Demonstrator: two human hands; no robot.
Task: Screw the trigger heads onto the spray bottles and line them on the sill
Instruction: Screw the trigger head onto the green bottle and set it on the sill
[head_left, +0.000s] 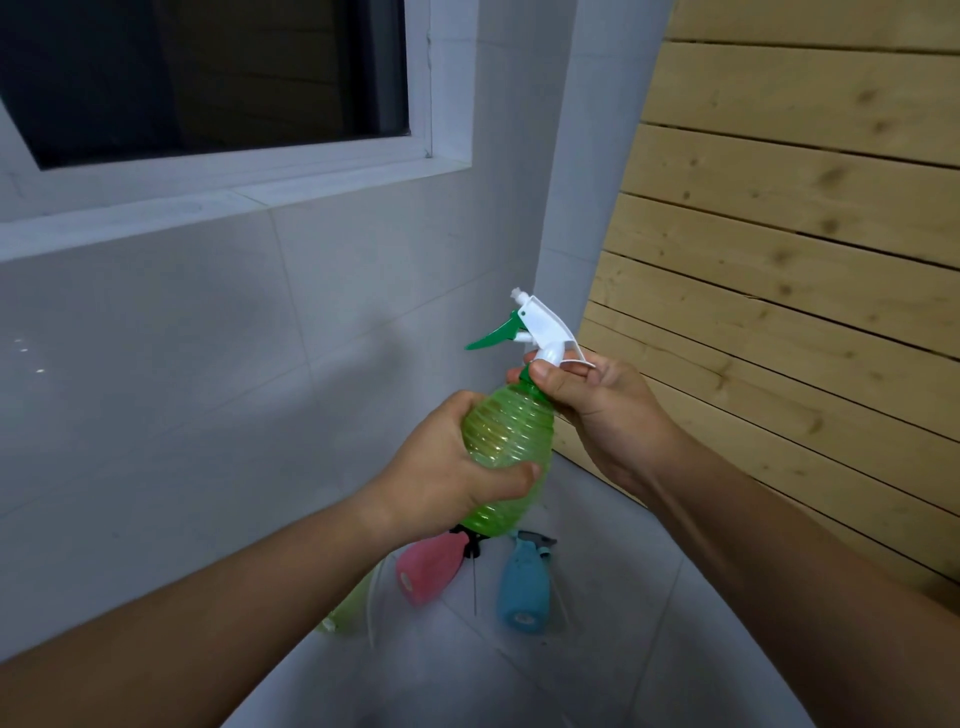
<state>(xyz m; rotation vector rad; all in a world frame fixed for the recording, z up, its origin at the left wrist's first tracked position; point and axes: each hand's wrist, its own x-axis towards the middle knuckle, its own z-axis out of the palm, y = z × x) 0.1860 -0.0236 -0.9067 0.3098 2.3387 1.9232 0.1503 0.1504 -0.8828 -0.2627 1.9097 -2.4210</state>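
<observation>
- Tiled wall (156, 364) fills left & centre; wood slats (805, 260) on the right.
- Window (208, 78) top left, dark glass, w/ white sill (130, 218) under it; nothing stands on the visible part of the sill.
- Floor (597, 649) at bottom, pale tiles.
- Green bottle (506, 447) held up mid-frame, ribbed, see-through, tilted w/ neck up & to the right, well below the sill.
- Left hand (447, 478) wrapped round the bottle's belly, fingers closed, thumb across the front.
- Right hand (597, 410) closed on the bottle's neck, thumb & fingers pinching the collar just under the head.
- Trigger head (540, 327) white w/ green lever, sits on the neck, nozzle pointing up-left.
- Blue bottle (524, 587) lies on the floor, head fitted.
- Pink bottle (428, 566) lies beside it to the left, black head at its top end.
- Pale green bottle (353, 608) partly hidden behind the left arm.
</observation>
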